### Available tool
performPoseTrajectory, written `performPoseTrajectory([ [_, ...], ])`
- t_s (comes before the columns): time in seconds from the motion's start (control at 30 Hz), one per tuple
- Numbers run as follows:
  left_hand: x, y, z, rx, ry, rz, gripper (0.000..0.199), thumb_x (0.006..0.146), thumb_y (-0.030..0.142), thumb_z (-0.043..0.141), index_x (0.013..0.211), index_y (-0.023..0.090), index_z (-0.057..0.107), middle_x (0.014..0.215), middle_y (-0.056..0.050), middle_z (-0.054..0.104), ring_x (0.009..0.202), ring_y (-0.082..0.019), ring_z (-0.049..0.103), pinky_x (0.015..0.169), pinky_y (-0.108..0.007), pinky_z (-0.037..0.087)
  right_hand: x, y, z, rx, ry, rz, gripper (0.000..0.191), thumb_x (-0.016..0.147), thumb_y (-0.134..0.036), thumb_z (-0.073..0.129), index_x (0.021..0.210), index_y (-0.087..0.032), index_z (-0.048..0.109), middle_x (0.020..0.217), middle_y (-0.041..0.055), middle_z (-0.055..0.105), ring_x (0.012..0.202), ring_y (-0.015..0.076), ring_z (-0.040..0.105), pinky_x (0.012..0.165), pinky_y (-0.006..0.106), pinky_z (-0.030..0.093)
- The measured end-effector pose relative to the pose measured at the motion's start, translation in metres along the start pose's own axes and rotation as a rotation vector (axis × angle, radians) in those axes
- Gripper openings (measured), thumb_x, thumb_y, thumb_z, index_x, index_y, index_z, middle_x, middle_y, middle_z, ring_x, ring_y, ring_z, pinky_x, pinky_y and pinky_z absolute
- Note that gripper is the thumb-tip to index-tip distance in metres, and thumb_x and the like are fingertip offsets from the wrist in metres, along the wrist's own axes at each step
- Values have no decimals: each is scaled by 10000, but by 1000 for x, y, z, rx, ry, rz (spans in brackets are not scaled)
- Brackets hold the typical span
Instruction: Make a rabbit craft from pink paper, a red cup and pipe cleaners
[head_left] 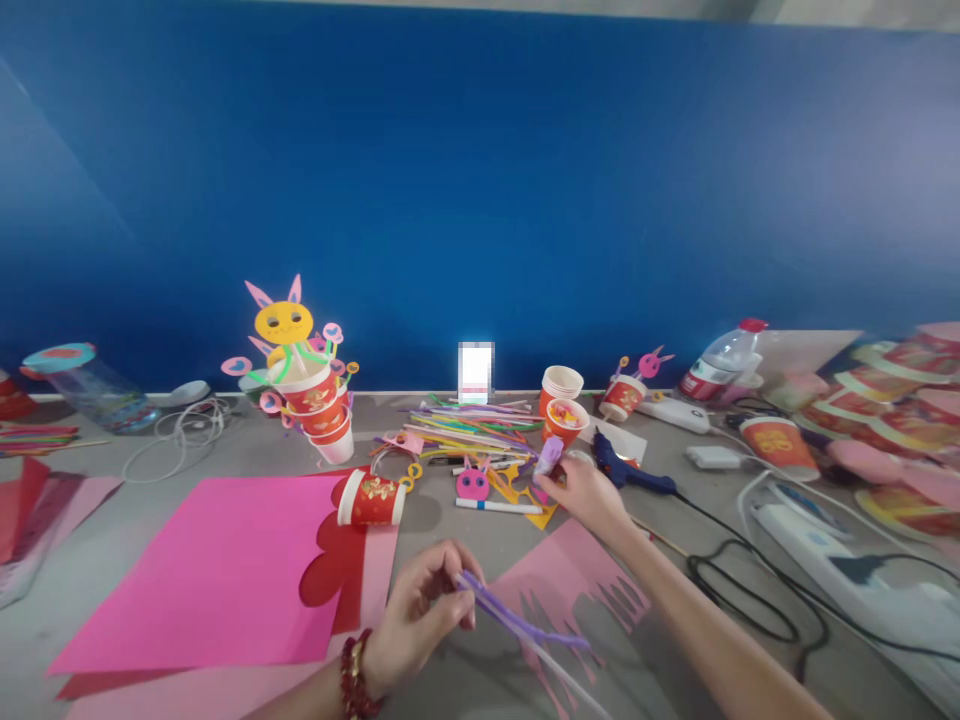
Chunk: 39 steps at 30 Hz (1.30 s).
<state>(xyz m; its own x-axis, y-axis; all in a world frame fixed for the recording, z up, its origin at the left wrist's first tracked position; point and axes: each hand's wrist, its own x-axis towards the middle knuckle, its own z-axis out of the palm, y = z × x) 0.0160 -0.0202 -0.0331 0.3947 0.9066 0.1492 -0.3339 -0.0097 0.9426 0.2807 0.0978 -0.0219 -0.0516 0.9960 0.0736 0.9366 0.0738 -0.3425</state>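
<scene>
My left hand (435, 600), with a dark red bead bracelet at its wrist, pinches purple pipe cleaners (517, 625) at one end. A paler strand (566, 680) trails from them toward the bottom edge. Farther forward, my right hand (589, 490) is closed on a small light-purple object (550, 458), blurred, its kind unclear. Close to it stands an orange paper cup (566, 422) with bits of coloured paper inside. A pink paper rabbit face (472, 484) and a white marker (499, 507) lie left of that hand. Cut pink paper (574, 570) lies between my arms.
Loose pipe cleaners (465, 430) lie piled at the back. A blue glue gun (630, 468) with a black cord sits at right, near a power strip (832, 570). Pink sheets (210, 570), a tipped red cup (371, 498) and a decorated cup stack (311, 405) are at left.
</scene>
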Motion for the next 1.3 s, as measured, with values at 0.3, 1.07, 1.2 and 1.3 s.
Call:
performPoseTrajectory([
  [0.3, 4, 1, -8, -49, -40, 8, 246, 856, 366, 653, 807, 168, 516, 868, -40, 542, 627, -91, 518, 545, -206, 464, -58, -17, -25, 420, 2, -62, 328, 920, -509, 476, 832, -212, 585, 718, 26, 662, 646, 180, 601, 579, 263, 407],
  [1.07, 13, -3, -18, -11, 108, -53, 253, 900, 412, 581, 926, 161, 563, 730, -6, 573, 613, -124, 565, 587, -250, 474, -83, -94, 24, 829, -367, -251, 330, 939, -412, 538, 716, -176, 597, 589, -45, 541, 526, 99, 430, 486, 212, 251],
  [1.2, 15, 0, -14, 69, 164, -85, 245, 894, 389, 596, 827, 156, 562, 679, 15, 524, 587, -104, 529, 560, -225, 448, -86, -94, 29, 846, -351, -278, 296, 945, -374, 530, 738, -179, 611, 617, -46, 526, 557, 101, 442, 503, 205, 271],
  [1.3, 16, 2, -12, 79, 159, -108, 249, 898, 392, 584, 809, 160, 564, 665, 18, 522, 594, -107, 521, 565, -225, 441, -88, -93, 32, 878, -362, -279, 306, 941, -378, 540, 724, -174, 607, 620, -45, 517, 569, 101, 442, 516, 204, 285],
])
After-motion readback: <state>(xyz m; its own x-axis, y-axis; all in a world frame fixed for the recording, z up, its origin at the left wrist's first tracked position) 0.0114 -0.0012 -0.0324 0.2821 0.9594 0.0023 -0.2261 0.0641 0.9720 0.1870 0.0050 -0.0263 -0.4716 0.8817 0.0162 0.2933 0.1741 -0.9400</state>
